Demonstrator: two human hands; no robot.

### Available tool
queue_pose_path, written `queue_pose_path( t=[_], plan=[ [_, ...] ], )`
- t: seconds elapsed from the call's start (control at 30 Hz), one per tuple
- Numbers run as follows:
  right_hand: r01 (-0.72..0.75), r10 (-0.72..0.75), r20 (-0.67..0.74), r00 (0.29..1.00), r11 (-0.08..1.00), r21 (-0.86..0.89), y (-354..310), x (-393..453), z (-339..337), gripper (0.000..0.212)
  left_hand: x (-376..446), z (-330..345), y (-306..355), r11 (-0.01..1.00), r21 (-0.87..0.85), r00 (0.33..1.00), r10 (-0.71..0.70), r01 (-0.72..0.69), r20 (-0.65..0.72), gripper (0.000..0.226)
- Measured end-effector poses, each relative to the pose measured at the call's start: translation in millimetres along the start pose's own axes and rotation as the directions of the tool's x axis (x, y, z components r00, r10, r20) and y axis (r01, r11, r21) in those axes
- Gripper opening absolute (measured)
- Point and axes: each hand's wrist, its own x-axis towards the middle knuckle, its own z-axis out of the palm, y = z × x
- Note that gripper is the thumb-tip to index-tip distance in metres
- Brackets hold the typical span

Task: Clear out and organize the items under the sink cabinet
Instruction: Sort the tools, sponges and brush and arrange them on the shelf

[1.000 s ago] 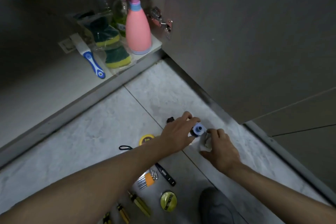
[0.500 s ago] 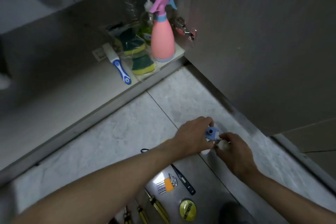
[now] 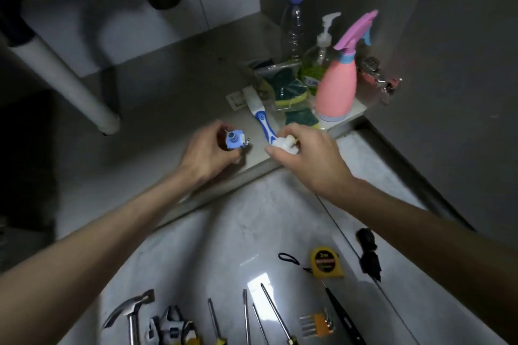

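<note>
My left hand point(image 3: 208, 152) is closed around a small blue plastic fitting point(image 3: 234, 140), held over the cabinet floor point(image 3: 157, 126). My right hand point(image 3: 305, 157) grips a small white object point(image 3: 284, 143) just above the cabinet's front edge, touching the handle end of a blue-and-white brush point(image 3: 260, 117). At the cabinet's right corner stand a pink spray bottle point(image 3: 337, 87), a pump soap bottle point(image 3: 319, 56), a clear plastic bottle point(image 3: 293, 28) and bagged green-yellow sponges point(image 3: 288, 89).
A white drain pipe point(image 3: 64, 81) slants down at the cabinet's left. The open door point(image 3: 448, 64) with its hinge point(image 3: 378, 78) stands right. On the marble floor lie a yellow tape measure point(image 3: 325, 262), hammer point(image 3: 130, 314), several screwdrivers point(image 3: 269, 311), hex keys point(image 3: 316, 323) and a black item point(image 3: 367, 249).
Both hands lifted from the floor tiles and moved forward to the cabinet's front edge, separating: the left carries the blue fitting, the right the white object. The view tilted up into the cabinet.
</note>
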Motion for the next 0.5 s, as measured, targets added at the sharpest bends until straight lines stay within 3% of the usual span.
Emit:
queue_pose_path(
  t=[0.1,0.3,0.5],
  plan=[
    [-0.012,0.019,0.051,0.999,0.991,-0.135,-19,42,27,0.036,29,-9,-24,0.999,0.033,1.000,0.002,-0.002,0.023,0.034],
    [-0.017,0.054,0.112,0.992,0.951,-0.310,-15,64,72,0.045,66,-12,-39,0.982,0.124,0.984,0.127,-0.143,0.125,0.017],
    [0.130,-0.089,0.117,0.989,0.899,-0.417,-10,52,78,0.051,66,-4,-43,0.997,-0.006,0.997,0.075,-0.075,-0.021,0.030]
  ],
)
